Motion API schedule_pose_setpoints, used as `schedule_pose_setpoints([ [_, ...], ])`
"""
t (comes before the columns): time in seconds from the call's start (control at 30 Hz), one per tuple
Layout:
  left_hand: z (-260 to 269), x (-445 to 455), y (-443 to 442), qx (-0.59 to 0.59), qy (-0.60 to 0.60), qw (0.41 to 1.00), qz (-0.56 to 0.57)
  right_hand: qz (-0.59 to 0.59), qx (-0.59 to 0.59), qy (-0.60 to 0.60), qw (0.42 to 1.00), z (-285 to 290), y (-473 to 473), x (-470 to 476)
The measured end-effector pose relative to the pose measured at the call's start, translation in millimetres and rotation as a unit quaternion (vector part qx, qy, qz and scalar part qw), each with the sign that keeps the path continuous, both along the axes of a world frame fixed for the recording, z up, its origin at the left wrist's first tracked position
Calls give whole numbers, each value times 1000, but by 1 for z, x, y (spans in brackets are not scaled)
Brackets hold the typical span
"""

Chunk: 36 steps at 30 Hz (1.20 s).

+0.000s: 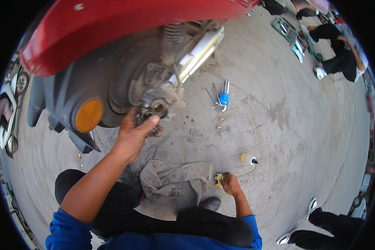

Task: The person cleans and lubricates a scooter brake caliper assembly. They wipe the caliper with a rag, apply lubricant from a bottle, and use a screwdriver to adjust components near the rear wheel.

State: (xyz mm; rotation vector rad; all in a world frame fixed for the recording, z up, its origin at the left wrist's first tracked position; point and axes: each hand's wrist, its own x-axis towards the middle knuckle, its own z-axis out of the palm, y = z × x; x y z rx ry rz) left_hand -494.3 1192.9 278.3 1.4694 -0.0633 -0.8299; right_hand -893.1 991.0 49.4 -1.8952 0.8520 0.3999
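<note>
My left hand grips a dirty metal brake caliper, thumb on the near side, with its round piston bores facing me. The caliper is close beside the rear wheel of a red scooter. Lower right, my right hand pinches a yellowish brake pad plate just above the ground. Between my knees and the wheel lies a crumpled grey rag, left of the brake pad. Blur and my fingers hide part of the caliper's lower end.
On the concrete are a blue-holder hex key set, small bolts, a flat pad-like piece and a squeeze bottle. An orange reflector juts out at left. A person squats near green tool cases; another person's legs are lower right.
</note>
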Motion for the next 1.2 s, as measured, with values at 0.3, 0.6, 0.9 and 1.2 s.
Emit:
schedule_pose_setpoints([
  [0.3,4,9,0,-9,71,996,-53,16,-233,-45,971,22,40,1],
  [0.6,4,20,3,49,51,991,-116,29,-237,-20,971,33,36,5],
  [0.9,9,22,-1,89,28,983,-157,498,-153,-94,849,115,21,106],
  [1.2,7,25,-8,83,9,989,-119,444,-206,-225,843,8,206,191],
])
